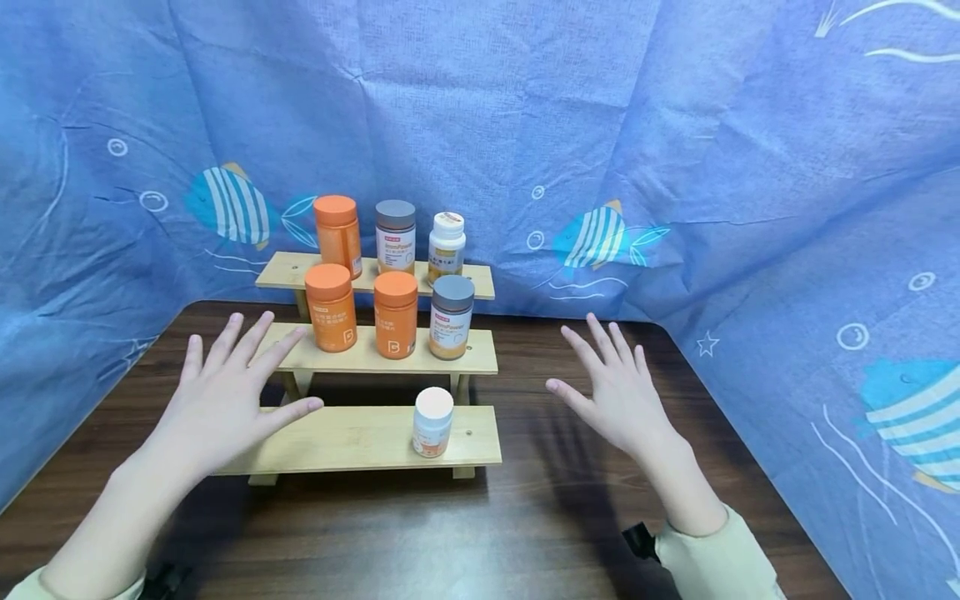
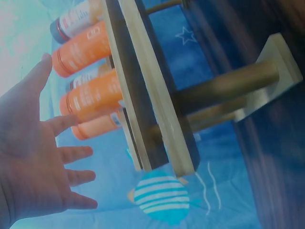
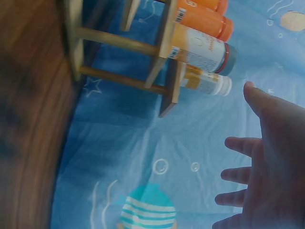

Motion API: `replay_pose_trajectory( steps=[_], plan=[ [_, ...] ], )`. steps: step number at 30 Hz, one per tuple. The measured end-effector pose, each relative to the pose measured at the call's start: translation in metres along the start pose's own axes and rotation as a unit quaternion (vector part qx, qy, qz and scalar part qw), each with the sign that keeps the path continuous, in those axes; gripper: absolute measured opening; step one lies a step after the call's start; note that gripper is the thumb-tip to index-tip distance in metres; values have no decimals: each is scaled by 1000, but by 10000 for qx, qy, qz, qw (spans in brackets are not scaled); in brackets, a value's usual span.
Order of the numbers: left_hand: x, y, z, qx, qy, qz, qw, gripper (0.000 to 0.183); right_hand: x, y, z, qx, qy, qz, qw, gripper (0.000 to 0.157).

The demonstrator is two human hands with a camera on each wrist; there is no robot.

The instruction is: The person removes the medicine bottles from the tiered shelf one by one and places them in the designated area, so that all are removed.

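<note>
Left hand (image 1: 221,400) at 9 o'clock of the three-tier wooden stand (image 1: 363,360), back up, fingers spread apart, blocking sight of its left end from here. Jars and bottles upright: orange jars (image 1: 330,312), 10 to 1; white-labelled grey-lidded jars (image 1: 451,325), 12 and 2; small white bottle (image 1: 432,425), 5; white-capped bottle (image 1: 447,248), 1. Right hand (image 1: 621,396) at 3, above dark wood table (image 1: 517,533), fingers apart too.
</note>
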State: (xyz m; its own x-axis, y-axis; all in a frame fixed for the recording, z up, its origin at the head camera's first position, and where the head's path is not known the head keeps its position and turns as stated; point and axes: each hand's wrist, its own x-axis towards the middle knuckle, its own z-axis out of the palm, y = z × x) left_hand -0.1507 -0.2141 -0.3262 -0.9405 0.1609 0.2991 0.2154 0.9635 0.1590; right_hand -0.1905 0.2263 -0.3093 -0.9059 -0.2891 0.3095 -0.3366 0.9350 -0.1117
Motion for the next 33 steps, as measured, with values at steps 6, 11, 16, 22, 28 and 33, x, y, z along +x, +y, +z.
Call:
replay_pose_trajectory(
  steps=[6, 11, 16, 22, 28, 33],
  plan=[
    [9, -16, -5, -151, 339, 19, 9993, 93, 27, -13, -20, 139, 203, -164, 9996, 74],
    [14, -31, -3, -228, 511, 0, 9984, 91, 48, -25, -33, 283, 406, -386, 9980, 73],
    [20, -46, 5, -341, 556, 41, 9979, 89, 69, -37, -41, 482, 584, -615, 9952, 71],
    [26, -63, 15, -628, 598, 116, 9962, 88, 96, -48, -41, 600, 646, -952, 9915, 68],
    [28, -77, 24, -974, 531, 166, 9937, 85, 123, -58, -37, 664, 654, -1199, 9884, 66],
    [30, -84, 30, -1299, 364, 257, 9905, 82, 147, -70, -33, 961, 607, -1300, 9850, 66]
  ],
)
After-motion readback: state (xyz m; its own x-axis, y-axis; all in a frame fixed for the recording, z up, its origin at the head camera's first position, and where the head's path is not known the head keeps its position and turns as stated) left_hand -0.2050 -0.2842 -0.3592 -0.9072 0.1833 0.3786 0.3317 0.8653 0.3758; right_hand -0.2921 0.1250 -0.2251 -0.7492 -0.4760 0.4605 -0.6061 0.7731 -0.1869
